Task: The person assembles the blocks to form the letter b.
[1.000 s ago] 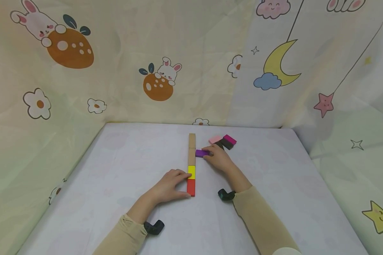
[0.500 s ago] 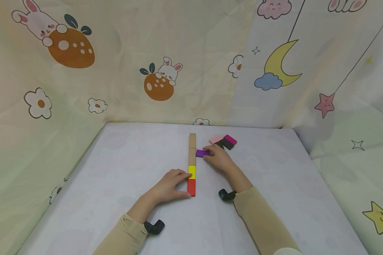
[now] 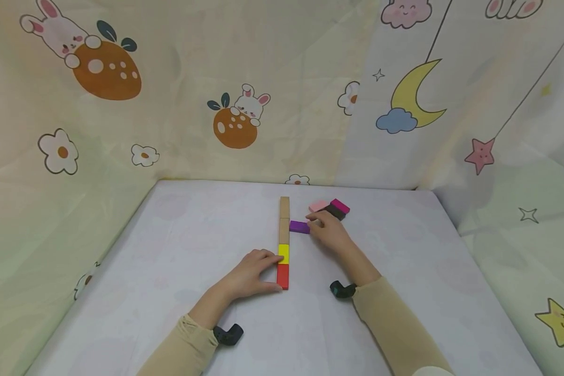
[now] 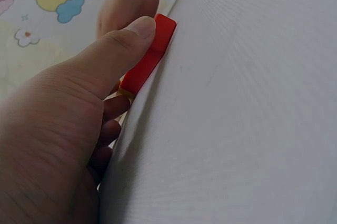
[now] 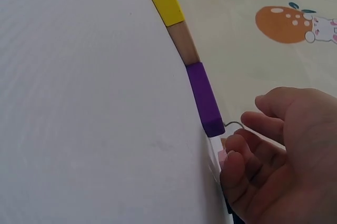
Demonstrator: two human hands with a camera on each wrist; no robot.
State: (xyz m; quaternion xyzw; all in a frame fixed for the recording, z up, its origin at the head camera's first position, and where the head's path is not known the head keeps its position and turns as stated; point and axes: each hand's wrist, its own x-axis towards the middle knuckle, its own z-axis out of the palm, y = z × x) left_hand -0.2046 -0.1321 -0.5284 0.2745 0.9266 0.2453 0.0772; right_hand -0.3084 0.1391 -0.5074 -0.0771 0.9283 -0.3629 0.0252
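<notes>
A straight row of blocks lies on the white table: a red block [image 3: 282, 278] nearest, then a yellow block [image 3: 284, 250], then two plain wooden blocks [image 3: 284, 231]. My left hand [image 3: 245, 274] holds the near part of the row, its thumb at the red block and its index fingertip on the yellow one. A purple block [image 3: 300, 227] lies crosswise, its left end against the side of a wooden block. Just off its right end, my right hand [image 3: 331, 232] has loosely bent fingers with nothing between them, as the right wrist view shows.
Behind the right hand sits a small pile with a pink block [image 3: 317, 206], a black block [image 3: 336, 211] and a magenta block [image 3: 340, 205]. A printed cloth [image 3: 301, 120] hangs behind and beside the table. Dark cameras [image 3: 227, 335] stick out at both wrists.
My right hand has let go of the purple block and drawn back slightly to the right. The purple block stays against the row; the left hand keeps its place.
</notes>
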